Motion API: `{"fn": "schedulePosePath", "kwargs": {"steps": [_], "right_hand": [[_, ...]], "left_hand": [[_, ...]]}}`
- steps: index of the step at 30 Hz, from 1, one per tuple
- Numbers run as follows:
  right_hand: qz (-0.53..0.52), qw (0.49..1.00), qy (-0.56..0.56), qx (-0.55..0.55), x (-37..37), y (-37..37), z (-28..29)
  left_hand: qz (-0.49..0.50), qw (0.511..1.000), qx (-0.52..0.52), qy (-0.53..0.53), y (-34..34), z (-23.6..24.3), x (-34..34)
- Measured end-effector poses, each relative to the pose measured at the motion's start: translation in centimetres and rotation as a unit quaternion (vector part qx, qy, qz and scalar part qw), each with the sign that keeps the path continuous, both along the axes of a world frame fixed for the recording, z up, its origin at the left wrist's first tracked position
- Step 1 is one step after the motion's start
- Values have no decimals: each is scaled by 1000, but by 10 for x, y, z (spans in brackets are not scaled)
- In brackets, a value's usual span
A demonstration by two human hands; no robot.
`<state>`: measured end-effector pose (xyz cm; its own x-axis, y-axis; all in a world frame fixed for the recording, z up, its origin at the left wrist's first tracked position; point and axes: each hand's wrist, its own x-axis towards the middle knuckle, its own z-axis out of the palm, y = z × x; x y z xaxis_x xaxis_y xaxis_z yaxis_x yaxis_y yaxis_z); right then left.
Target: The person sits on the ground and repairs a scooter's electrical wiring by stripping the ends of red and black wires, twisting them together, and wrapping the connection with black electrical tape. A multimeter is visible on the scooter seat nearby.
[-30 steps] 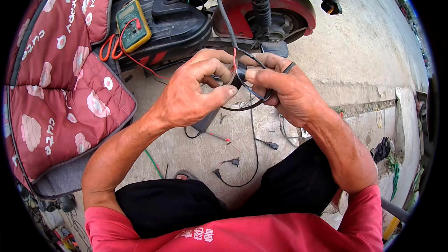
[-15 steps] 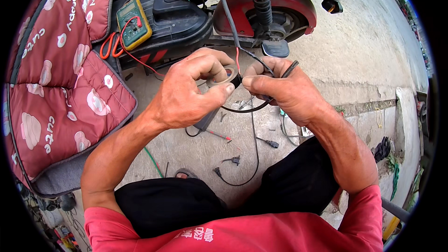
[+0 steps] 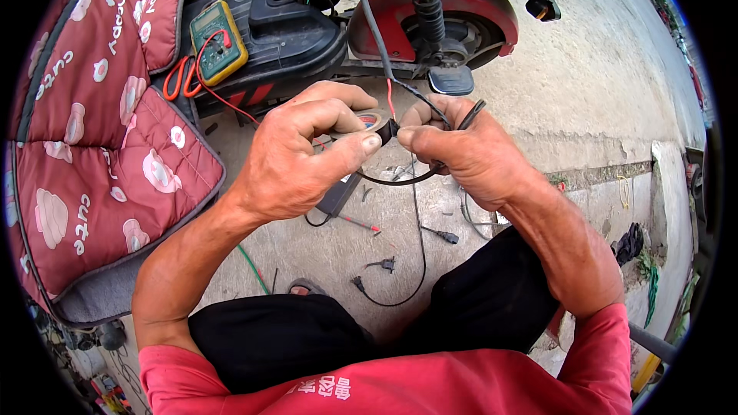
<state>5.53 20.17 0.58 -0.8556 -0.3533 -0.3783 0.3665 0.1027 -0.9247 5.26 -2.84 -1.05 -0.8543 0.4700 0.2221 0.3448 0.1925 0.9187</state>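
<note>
My left hand [image 3: 288, 154] is closed around a roll of tape [image 3: 370, 121], thumb and fingers on its rim. A short dark strip [image 3: 389, 131] spans from the roll to the wires at my right fingertips. My right hand [image 3: 473, 154] pinches the black cable [image 3: 422, 94] there, between thumb and forefinger. A thin red wire [image 3: 390, 98] runs down to the same spot from the grey cable sheath [image 3: 374, 27]. More black cable [image 3: 400, 182] loops below both hands, and a cut end [image 3: 473, 114] sticks out over my right hand.
An electric scooter with a red-fendered wheel [image 3: 377, 15] stands ahead. On its footboard lies a yellow-edged multimeter [image 3: 217, 42] with red leads. A red quilted cover [image 3: 115, 131] hangs at left. On the ground are a black box [image 3: 337, 198], a plug [image 3: 440, 236] and cords.
My left hand has shifted slightly left with the tape roll and tilted it. More of the dark strip shows between the hands. My right hand has barely moved.
</note>
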Motion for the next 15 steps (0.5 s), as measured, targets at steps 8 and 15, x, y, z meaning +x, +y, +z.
{"fn": "schedulePosePath", "kwargs": {"steps": [8,15], "right_hand": [[-32,982,177,61,10,-10,-6],[-44,970,204,123,17,-12,6]], "left_hand": [[71,996,-47,-26,7,16,6],[16,991,8,-136,6,23,7]]}}
